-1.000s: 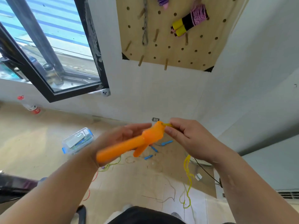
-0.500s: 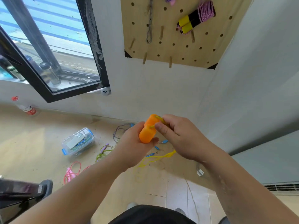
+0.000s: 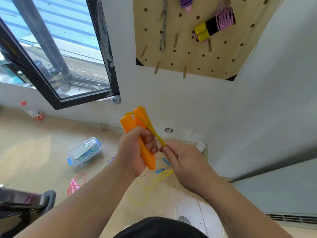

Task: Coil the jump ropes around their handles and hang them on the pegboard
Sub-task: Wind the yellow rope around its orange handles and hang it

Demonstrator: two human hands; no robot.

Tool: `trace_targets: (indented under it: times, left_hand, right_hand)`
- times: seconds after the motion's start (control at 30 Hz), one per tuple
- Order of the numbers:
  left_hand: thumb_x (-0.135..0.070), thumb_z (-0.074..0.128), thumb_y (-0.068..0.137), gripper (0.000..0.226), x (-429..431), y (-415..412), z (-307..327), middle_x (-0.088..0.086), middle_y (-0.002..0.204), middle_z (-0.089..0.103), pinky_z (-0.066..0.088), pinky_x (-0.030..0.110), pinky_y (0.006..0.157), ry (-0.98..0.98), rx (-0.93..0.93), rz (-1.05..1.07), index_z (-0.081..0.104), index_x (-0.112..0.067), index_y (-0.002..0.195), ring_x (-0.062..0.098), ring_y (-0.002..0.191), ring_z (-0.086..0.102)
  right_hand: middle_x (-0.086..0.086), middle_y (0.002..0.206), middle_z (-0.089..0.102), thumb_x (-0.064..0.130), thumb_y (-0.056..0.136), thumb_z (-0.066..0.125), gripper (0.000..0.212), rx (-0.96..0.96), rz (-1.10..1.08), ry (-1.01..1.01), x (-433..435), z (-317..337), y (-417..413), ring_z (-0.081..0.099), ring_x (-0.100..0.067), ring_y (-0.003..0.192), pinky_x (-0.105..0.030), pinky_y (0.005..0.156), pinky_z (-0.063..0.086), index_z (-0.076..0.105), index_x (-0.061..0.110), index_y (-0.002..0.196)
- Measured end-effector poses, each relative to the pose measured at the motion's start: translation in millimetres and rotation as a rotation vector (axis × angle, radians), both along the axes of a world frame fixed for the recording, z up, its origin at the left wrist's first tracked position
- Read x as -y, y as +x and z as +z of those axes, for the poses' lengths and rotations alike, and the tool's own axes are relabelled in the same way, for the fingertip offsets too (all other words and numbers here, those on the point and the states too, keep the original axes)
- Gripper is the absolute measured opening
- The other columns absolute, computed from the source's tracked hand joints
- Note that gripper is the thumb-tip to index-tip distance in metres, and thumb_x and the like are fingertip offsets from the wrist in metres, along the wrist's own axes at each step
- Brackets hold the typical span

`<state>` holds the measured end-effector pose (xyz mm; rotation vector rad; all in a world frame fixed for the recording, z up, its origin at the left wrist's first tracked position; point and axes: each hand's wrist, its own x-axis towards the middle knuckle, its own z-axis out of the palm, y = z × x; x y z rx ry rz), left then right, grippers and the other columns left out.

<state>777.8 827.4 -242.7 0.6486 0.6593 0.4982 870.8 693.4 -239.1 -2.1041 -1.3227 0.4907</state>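
Head view looks down on both hands at the centre. The left hand [image 3: 135,152] has its fingers curled round two smooth orange plastic jump-rope handles [image 3: 129,124], held side by side and nearly upright, their tops pointing to 12 o'clock. A thin yellow plastic cord [image 3: 151,128] loops over the tops of the handles and runs down toward 4 o'clock to the right hand [image 3: 186,163], which pinches it between thumb and forefinger just beside the left fingers. More of the same cord lies in loose loops on the floor below the hands, at 6 o'clock.

A light wooden pegboard [image 3: 188,62] with wooden pegs hangs on the white wall at 1 o'clock. On it hang a coiled pink rope with yellow-and-black handles [image 3: 214,26], a purple coiled rope [image 3: 185,2] cut off by the top edge, and a grey metal chain [image 3: 163,28].

On the tan floor at 9 o'clock sit a clear plastic box with blue clips [image 3: 84,152] and, nearer, a loose pink jump rope [image 3: 75,183]. A black-framed window [image 3: 51,48] fills 10 o'clock, with a red-capped plastic bottle [image 3: 33,113] below it.
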Motion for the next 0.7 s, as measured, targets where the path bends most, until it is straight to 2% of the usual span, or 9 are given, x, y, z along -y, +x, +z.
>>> trace_targets:
  times: [0.13, 0.2, 0.27, 0.33, 0.4, 0.47, 0.53, 0.6, 0.7]
  left_hand:
    - [-0.018, 0.073, 0.066, 0.02, 5, 15, 5, 0.002, 0.062, 0.041, 0.03, 0.03, 0.055, 0.044, -0.004, 0.004, 0.054, -0.017, 0.074, 0.014, 0.049, 0.036]
    - [-0.016, 0.086, 0.067, 0.028, 9, 27, 8, 0.003, 0.063, 0.046, 0.036, 0.032, 0.057, 0.093, -0.074, 0.057, 0.058, -0.017, 0.072, 0.015, 0.053, 0.042]
    - [-0.012, 0.08, 0.08, 0.021, 12, 40, 11, 0.002, 0.066, 0.048, 0.044, 0.032, 0.061, 0.101, -0.108, 0.159, 0.059, -0.015, 0.076, 0.015, 0.059, 0.048]
    - [-0.008, 0.072, 0.088, 0.016, 11, 50, 13, 0.002, 0.068, 0.051, 0.05, 0.032, 0.067, 0.083, -0.071, 0.213, 0.06, -0.014, 0.08, 0.015, 0.065, 0.053]
    - [-0.006, 0.067, 0.091, 0.011, 10, 55, 12, 0.004, 0.072, 0.057, 0.056, 0.04, 0.082, 0.063, -0.004, 0.219, 0.062, -0.013, 0.083, 0.017, 0.073, 0.06]
    - [-0.007, 0.063, 0.094, 0.009, 9, 56, 11, 0.005, 0.074, 0.06, 0.055, 0.047, 0.097, 0.059, 0.056, 0.193, 0.063, -0.013, 0.087, 0.022, 0.08, 0.066]
    - [-0.007, 0.06, 0.094, 0.008, 9, 57, 11, 0.007, 0.074, 0.06, 0.055, 0.049, 0.098, 0.035, 0.125, 0.162, 0.061, -0.013, 0.088, 0.025, 0.082, 0.069]
    - [-0.003, 0.057, 0.094, 0.012, 8, 56, 12, 0.008, 0.073, 0.059, 0.056, 0.049, 0.096, 0.024, 0.168, 0.142, 0.061, -0.012, 0.089, 0.026, 0.079, 0.069]
    - [0.007, 0.047, 0.093, 0.023, 7, 53, 15, 0.008, 0.074, 0.063, 0.059, 0.047, 0.093, 0.058, 0.176, 0.108, 0.06, -0.011, 0.087, 0.027, 0.079, 0.072]
  right_hand:
    - [0.008, 0.088, 0.065, 0.047, 0.102, 0.026, 0.041, 0.329, 0.05, 0.028, -3, 0, 1, 0.059, -0.016, 0.079, -0.038, 0.065, 0.051, 0.062, 0.034, 0.118]
    - [0.007, 0.08, 0.06, 0.038, 0.104, 0.038, 0.036, 0.491, 0.062, 0.036, -5, -5, 7, 0.056, -0.02, 0.067, -0.039, 0.053, 0.051, 0.058, 0.028, 0.132]
    - [0.005, 0.074, 0.053, 0.026, 0.097, 0.058, 0.046, 0.53, 0.048, 0.028, -5, -7, 12, 0.048, -0.017, 0.059, -0.033, 0.043, 0.042, 0.052, 0.017, 0.142]
    - [0.004, 0.078, 0.051, 0.022, 0.095, 0.064, 0.057, 0.535, 0.061, 0.078, -3, -12, 18, 0.042, -0.013, 0.062, -0.027, 0.047, 0.031, 0.047, 0.009, 0.147]
    - [0.01, 0.084, 0.043, 0.025, 0.098, 0.059, 0.059, 0.477, 0.075, 0.097, 0, -13, 23, 0.036, -0.008, 0.07, -0.022, 0.055, 0.028, 0.04, 0.014, 0.153]
    - [0.02, 0.087, 0.038, 0.03, 0.103, 0.045, 0.054, 0.229, 0.047, 0.143, 4, -13, 31, 0.039, -0.004, 0.078, -0.015, 0.062, 0.032, 0.032, 0.03, 0.155]
    - [0.028, 0.09, 0.044, 0.043, 0.106, 0.035, 0.048, -0.075, -0.012, 0.121, 11, -14, 40, 0.045, 0.005, 0.088, -0.011, 0.079, 0.038, 0.025, 0.047, 0.153]
    - [0.025, 0.099, 0.055, 0.062, 0.098, 0.03, 0.057, -0.247, -0.063, 0.055, 20, -18, 49, 0.053, 0.004, 0.097, -0.019, 0.092, 0.044, 0.019, 0.05, 0.153]
    - [0.03, 0.125, 0.057, 0.064, 0.101, 0.025, 0.046, -0.257, 0.037, -0.002, 26, -21, 49, 0.053, 0.003, 0.118, -0.03, 0.102, 0.044, 0.032, 0.055, 0.146]
